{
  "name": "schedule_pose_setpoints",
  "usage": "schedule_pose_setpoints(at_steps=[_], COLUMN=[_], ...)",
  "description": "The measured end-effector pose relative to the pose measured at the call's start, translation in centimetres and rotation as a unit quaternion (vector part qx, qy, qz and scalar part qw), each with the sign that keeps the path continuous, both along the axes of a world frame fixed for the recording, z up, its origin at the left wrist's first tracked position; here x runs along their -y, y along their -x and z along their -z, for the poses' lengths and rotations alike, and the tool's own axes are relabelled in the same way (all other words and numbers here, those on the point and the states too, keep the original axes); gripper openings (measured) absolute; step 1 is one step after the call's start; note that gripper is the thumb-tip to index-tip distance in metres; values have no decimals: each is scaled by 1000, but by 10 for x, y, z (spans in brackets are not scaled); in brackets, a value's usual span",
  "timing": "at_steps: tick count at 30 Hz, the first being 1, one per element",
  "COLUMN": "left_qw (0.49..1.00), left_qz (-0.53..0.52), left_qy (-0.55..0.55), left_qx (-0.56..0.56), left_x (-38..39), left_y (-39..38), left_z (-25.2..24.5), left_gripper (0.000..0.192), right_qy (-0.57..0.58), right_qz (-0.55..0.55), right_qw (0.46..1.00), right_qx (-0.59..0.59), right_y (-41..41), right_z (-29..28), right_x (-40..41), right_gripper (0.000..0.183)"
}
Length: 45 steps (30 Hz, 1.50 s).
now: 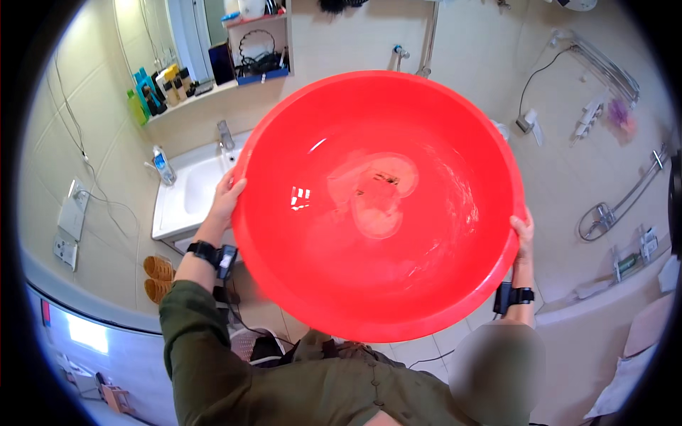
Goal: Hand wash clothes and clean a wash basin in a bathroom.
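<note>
A large round red plastic basin [330, 277] fills the middle of the view, held up in front of my body with its inside facing me. Its inner surface looks shiny, with pale, lighter patches and a few small dark marks near the centre. My left hand [229, 193] grips the basin's left rim, thumb on the inner side. On the right rim, my right hand [523, 231] holds on in the same way. The fingers behind the rim are mostly hidden. Each wrist wears a black strap with a small device.
Behind the basin at left stand a white washbasin [187, 194] with a chrome faucet [225, 136] and a bottle [163, 166]. Toiletries crowd a wall shelf [192, 98]. Brown shoes [159, 277] lie lower left, near a laundry basket [248, 343]. A hand shower [602, 215] hangs at right.
</note>
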<state>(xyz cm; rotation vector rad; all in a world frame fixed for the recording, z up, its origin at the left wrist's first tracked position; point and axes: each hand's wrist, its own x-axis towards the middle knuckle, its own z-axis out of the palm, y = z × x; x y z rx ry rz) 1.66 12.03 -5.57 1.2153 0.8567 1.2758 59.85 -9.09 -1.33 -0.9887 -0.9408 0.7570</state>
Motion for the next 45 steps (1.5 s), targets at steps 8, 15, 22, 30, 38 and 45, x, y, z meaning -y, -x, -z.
schedule_pose_setpoints(at_steps=[8, 15, 22, 30, 38, 45], left_qw=[992, 984, 990, 995, 1000, 1000], left_qz=[40, 100, 118, 48, 17, 17], left_qy=[120, 145, 56, -73, 5, -20], left_qx=[29, -25, -54, -42, -8, 1], left_x=[-8, -4, -19, -25, -17, -17], left_y=[-106, -158, -138, -64, -38, -68], left_z=[60, 42, 8, -31, -11, 20], left_gripper=[34, 32, 34, 39, 37, 37], right_qy=[80, 137, 201, 147, 164, 174], right_qz=[95, 150, 241, 114, 69, 105], right_qw=[992, 979, 947, 977, 981, 979], right_qx=[32, 16, -61, -100, -83, -29], right_y=[-56, -70, -22, 6, -16, -26], right_z=[-58, -28, 54, 79, 37, 59], right_x=[63, 151, 181, 84, 30, 65], right_gripper=[49, 45, 52, 51, 44, 41])
